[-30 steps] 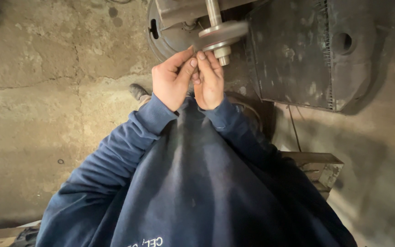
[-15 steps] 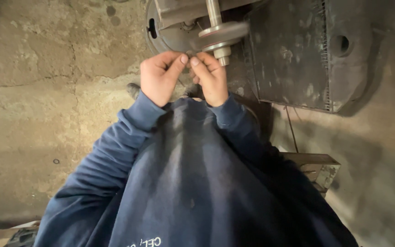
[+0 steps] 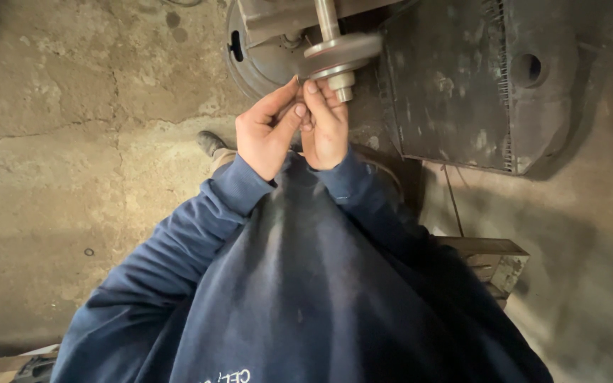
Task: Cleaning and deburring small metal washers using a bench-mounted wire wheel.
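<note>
floor: cracked, stained concrete [image 3: 58, 163] | machine housing: dark, grimy metal box [image 3: 462, 85] with round hole [image 3: 528, 68] at upper right | shoe: dark toe [image 3: 211, 142] on floor | wooden frame [image 3: 494, 259] at right | clothing: navy sweatshirt [image 3: 306, 298] fills lower middle
</note>
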